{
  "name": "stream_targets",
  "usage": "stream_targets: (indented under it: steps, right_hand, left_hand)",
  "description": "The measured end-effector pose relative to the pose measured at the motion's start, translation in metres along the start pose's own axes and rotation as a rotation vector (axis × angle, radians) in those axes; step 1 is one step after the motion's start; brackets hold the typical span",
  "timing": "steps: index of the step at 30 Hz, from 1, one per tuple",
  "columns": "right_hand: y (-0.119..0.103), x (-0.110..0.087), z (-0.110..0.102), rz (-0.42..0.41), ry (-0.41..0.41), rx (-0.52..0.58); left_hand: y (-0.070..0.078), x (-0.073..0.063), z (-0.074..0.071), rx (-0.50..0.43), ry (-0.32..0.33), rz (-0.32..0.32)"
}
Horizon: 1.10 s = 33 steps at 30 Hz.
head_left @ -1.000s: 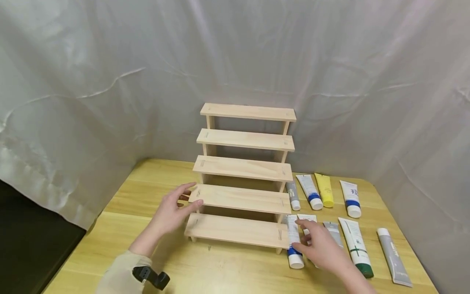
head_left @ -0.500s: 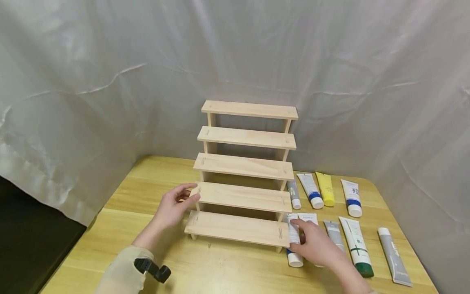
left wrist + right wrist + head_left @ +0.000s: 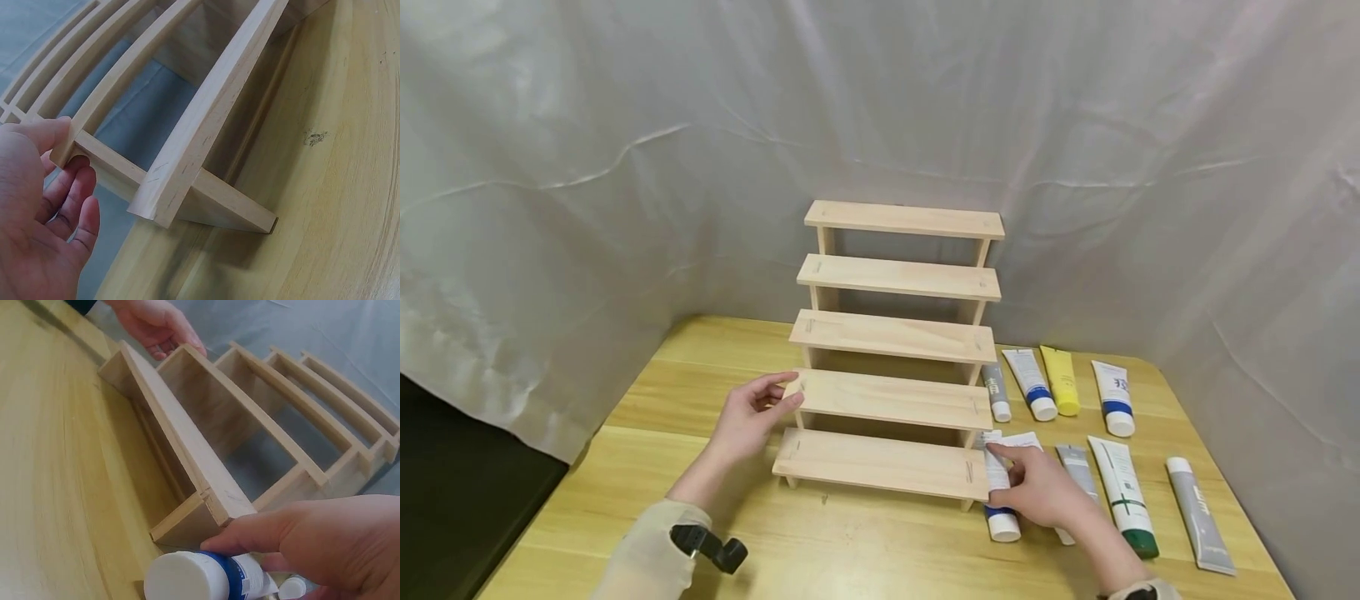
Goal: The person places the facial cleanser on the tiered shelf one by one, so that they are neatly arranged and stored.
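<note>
A five-step wooden display shelf (image 3: 891, 398) stands in the middle of the table. My left hand (image 3: 752, 417) pinches the left end of its second-lowest step, thumb in front and fingers behind, as the left wrist view also shows. At the other side, my right hand (image 3: 1045, 487) holds the right end of the lowest step, thumb at the front corner and index finger toward the back. A white squeeze tube with a blue band (image 3: 187, 575) lies right under that thumb. Next to it, another white tube (image 3: 1022, 440) is partly covered by my right hand.
More squeeze tubes lie on the right of the table (image 3: 880, 550): a yellow one (image 3: 1060, 382), a green-capped one (image 3: 1123, 496), a grey one (image 3: 1198, 512) and several others. A grey curtain (image 3: 895, 100) hangs behind and along both sides.
My left fingers have closed in on the second step's end. The right hand has moved left onto the lowest step's end, and the white tube beneath it has turned aslant.
</note>
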State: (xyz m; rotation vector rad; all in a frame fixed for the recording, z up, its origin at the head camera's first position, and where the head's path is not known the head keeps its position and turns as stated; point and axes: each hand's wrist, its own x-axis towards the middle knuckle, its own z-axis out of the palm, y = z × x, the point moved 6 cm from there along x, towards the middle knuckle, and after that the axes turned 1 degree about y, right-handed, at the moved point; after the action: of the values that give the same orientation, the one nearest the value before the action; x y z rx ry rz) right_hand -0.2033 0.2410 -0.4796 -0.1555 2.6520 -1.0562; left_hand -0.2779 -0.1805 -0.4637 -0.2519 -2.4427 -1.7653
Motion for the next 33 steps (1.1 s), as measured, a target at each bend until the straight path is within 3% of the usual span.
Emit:
stream_targets:
  steps: [7, 12, 20, 24, 33]
  right_hand:
    - [0.008, -0.002, -0.003, -0.016, 0.020, 0.046]
    - [0.009, -0.010, -0.010, 0.009, 0.077, 0.083]
    - [0.011, -0.028, -0.034, 0.002, 0.158, 0.278]
    - [0.008, -0.037, -0.054, -0.025, 0.247, 0.283]
    - [-0.022, -0.047, -0.104, -0.171, 0.464, 0.142]
  left_hand:
    - [0.000, -0.001, -0.002, -0.012, 0.004, -0.010]
    - [0.000, -0.002, -0.004, -0.018, 0.010, -0.012]
    - [-0.002, 0.000, -0.001, -0.037, 0.015, -0.009]
    - [-0.002, 0.001, 0.000, -0.046, 0.021, -0.007]
    - [-0.004, 0.000, 0.000, -0.040, 0.034, -0.009]
